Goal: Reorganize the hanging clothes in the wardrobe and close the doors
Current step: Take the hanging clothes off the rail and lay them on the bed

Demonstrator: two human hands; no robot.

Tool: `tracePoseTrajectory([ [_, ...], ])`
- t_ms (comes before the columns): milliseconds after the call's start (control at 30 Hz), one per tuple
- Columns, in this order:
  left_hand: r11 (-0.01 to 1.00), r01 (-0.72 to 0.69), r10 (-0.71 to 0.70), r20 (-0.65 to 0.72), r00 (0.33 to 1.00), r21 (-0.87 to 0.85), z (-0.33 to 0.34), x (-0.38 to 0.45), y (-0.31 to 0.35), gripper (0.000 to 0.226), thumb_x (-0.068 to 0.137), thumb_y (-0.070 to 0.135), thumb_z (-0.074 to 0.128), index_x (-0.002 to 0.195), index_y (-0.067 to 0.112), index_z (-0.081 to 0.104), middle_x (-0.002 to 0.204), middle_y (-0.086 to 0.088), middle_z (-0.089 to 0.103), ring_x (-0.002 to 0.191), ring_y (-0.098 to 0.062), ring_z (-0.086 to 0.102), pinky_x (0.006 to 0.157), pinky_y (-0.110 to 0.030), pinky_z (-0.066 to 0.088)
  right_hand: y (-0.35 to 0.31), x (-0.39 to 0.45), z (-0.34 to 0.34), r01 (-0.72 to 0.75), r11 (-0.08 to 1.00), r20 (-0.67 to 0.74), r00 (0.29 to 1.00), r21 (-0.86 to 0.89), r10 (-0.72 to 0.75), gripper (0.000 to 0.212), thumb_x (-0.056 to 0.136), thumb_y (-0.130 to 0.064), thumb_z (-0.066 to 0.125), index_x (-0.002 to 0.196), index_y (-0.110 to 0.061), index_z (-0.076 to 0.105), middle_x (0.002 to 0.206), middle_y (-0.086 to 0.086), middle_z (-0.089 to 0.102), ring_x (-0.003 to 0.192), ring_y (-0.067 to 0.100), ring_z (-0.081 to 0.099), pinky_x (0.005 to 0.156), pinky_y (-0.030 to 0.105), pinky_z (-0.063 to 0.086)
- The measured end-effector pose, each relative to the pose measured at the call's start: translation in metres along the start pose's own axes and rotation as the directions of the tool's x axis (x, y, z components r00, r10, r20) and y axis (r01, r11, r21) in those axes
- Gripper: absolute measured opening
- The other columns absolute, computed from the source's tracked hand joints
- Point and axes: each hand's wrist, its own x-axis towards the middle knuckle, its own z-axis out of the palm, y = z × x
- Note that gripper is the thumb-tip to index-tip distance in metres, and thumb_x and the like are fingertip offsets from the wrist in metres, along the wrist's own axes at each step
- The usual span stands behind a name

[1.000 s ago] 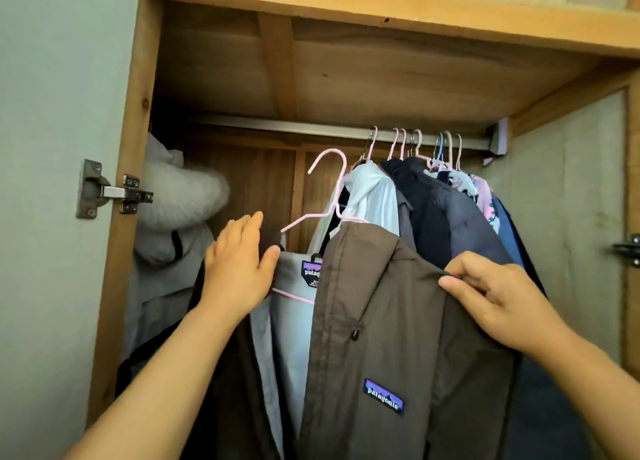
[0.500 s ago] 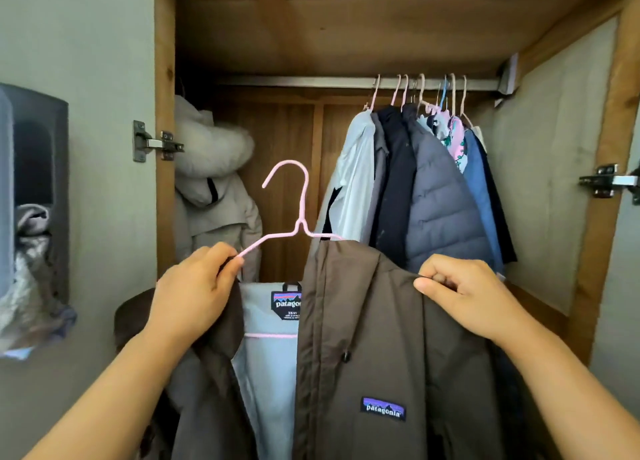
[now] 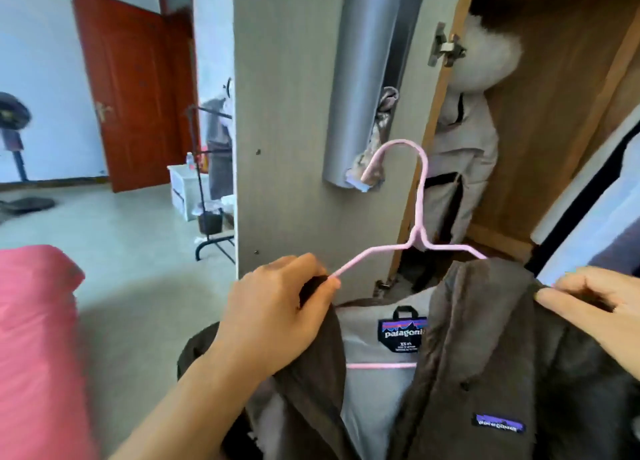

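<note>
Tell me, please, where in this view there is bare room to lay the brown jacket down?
Bare floor lies between the pink bedding, the red door and the open wardrobe door. It is crowded by the clothes rack and white box, and inside the wardrobe around the fur-hooded coat. Both hands grip the jacket.

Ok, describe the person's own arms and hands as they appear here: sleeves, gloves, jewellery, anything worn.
Both arms are bare as far as the picture shows them: no sleeve reaches the forearms or wrists. The left hand wears no glove, ring, watch or bracelet that can be seen. The right hand is likewise ungloved and without visible rings; its wrist runs off the edge, so anything worn there cannot be told.
</note>
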Motion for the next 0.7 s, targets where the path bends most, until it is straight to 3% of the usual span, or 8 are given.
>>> tracePoseTrajectory([
  [67, 0.998, 0.057, -0.056, -0.029, 0.998, 0.033, -0.029, -0.025, -0.02, 0.031, 0.082, 0.057, 0.039, 0.081, 0.032, 0.058, 0.07, 0.016, 0.059, 0.065, -0.007, 0.055, 0.054, -0.026, 0.045, -0.017, 0.006, 0.034, 0.038, 0.999, 0.044, 0.998, 0.028, -0.04, 0.038, 0.061, -0.067, 0.058, 0.074, -0.032, 0.065, 0.065, -0.011, 0.065, 0.063, 0.012, 0.061, 0.055, 0.017, 0.046],
  [133, 0.991, 0.111, -0.105, -0.074, 0.992, 0.08, -0.058, -0.045, -0.04, 0.026, 0.083, 0.056, 0.041, 0.082, 0.035, 0.057, 0.072, 0.016, 0.06, 0.065, -0.005, 0.057, 0.054, -0.029, 0.047, -0.034, 0.012, 0.071, 0.086, 0.995, 0.057, 0.994, 0.043, -0.088, 0.049, 0.065, -0.078, 0.057, 0.075, -0.031, 0.065, 0.072, -0.009, 0.066, 0.067, 0.011, 0.062, 0.062, 0.028, 0.049],
  [200, 0.979, 0.163, -0.147, -0.132, 0.98, 0.125, -0.084, -0.062, -0.062, 0.024, 0.083, 0.054, 0.044, 0.084, 0.034, 0.058, 0.074, 0.015, 0.061, 0.066, -0.006, 0.059, 0.055, -0.034, 0.049, -0.059, 0.016, 0.11, 0.142, 0.987, 0.072, 0.987, 0.068, -0.147, 0.035, 0.073, -0.068, 0.063, 0.072, -0.033, 0.063, 0.075, -0.01, 0.064, 0.072, 0.008, 0.061, 0.065, 0.029, 0.048],
  [267, 0.96, 0.234, -0.202, -0.194, 0.96, 0.153, -0.113, -0.079, -0.085, 0.025, 0.083, 0.052, 0.046, 0.082, 0.033, 0.062, 0.075, 0.015, 0.063, 0.067, -0.007, 0.06, 0.058, -0.036, 0.05, -0.091, 0.018, 0.148, 0.23, 0.968, 0.058, 0.97, 0.102, -0.236, 0.021, 0.075, -0.046, 0.075, 0.066, -0.033, 0.061, 0.073, -0.01, 0.063, 0.071, 0.007, 0.06, 0.062, 0.017, 0.043],
  [367, 0.927, 0.322, -0.27, -0.253, 0.929, 0.192, -0.154, -0.103, -0.115, 0.025, 0.083, 0.051, 0.048, 0.081, 0.033, 0.065, 0.077, 0.014, 0.064, 0.071, -0.008, 0.061, 0.062, -0.037, 0.05, -0.141, 0.016, 0.196, 0.298, 0.932, 0.066, 0.946, 0.208, -0.317, 0.028, 0.07, -0.053, 0.065, 0.062, -0.026, 0.062, 0.071, -0.011, 0.063, 0.07, 0.007, 0.059, 0.06, 0.013, 0.041],
  [467, 0.885, 0.407, -0.334, -0.301, 0.893, 0.227, -0.192, -0.125, -0.14, 0.025, 0.081, 0.052, 0.047, 0.08, 0.034, 0.064, 0.079, 0.016, 0.064, 0.074, -0.005, 0.06, 0.065, -0.036, 0.05, -0.174, 0.02, 0.246, 0.304, 0.908, 0.088, 0.936, 0.29, -0.341, 0.024, 0.073, -0.043, 0.074, 0.063, -0.026, 0.062, 0.071, -0.012, 0.064, 0.071, 0.007, 0.059, 0.059, 0.014, 0.04],
  [567, 0.841, 0.481, -0.383, -0.356, 0.852, 0.248, -0.223, -0.144, -0.162, 0.026, 0.08, 0.054, 0.046, 0.08, 0.036, 0.065, 0.08, 0.016, 0.064, 0.076, -0.005, 0.061, 0.068, -0.037, 0.05, -0.209, 0.019, 0.284, 0.336, 0.87, 0.071, 0.92, 0.361, -0.385, 0.035, 0.069, -0.062, 0.067, 0.062, -0.028, 0.062, 0.073, -0.012, 0.064, 0.071, 0.004, 0.059, 0.061, 0.01, 0.039],
  [700, 0.782, 0.555, -0.418, -0.421, 0.805, 0.285, -0.258, -0.167, -0.188, 0.025, 0.078, 0.053, 0.046, 0.077, 0.036, 0.064, 0.078, 0.017, 0.064, 0.077, -0.005, 0.06, 0.069, -0.037, 0.049, -0.257, 0.014, 0.327, 0.362, 0.85, 0.034, 0.914, 0.383, -0.405, 0.021, 0.067, -0.04, 0.071, 0.065, -0.021, 0.064, 0.065, -0.009, 0.061, 0.076, 0.003, 0.057, 0.063, 0.005, 0.038],
])
